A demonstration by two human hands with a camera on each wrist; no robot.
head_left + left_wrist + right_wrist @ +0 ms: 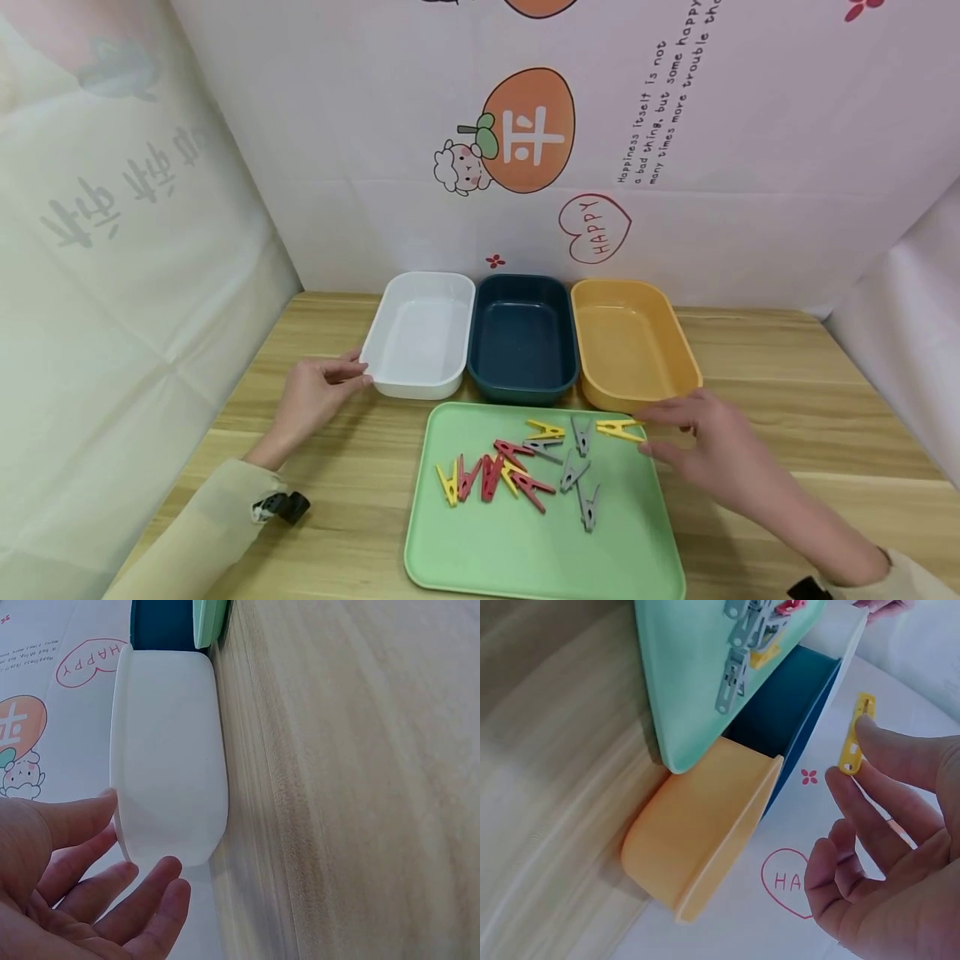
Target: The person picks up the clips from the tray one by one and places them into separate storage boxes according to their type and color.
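Right hand (pixel 720 450): thumb and index finger pinch a yellow clothespin (pixel 850 744), the remaining fingers curved inward. The clothespin sits at these fingertips, over the far right corner of the green tray (pixel 510 550). The orange container (pixel 633 350) is directly ahead of this hand, just beyond the fingers.

Left hand (pixel 311 400): fingers relaxed and gently bent, touching the near left corner of the white container (pixel 420 342) (the left wrist view shows the thumb at the rim). The dark blue container (pixel 523 342) is to this hand's right, past the white one, between it and the orange one.

Leftward of the right hand, on the tray, gray clothespins (pixel 589 510) lie nearest. Red clothespins (pixel 491 477) lie farther left, with other yellow clothespins (pixel 448 482) around them. The wood-grain table (pixel 337 500) extends below both hands.
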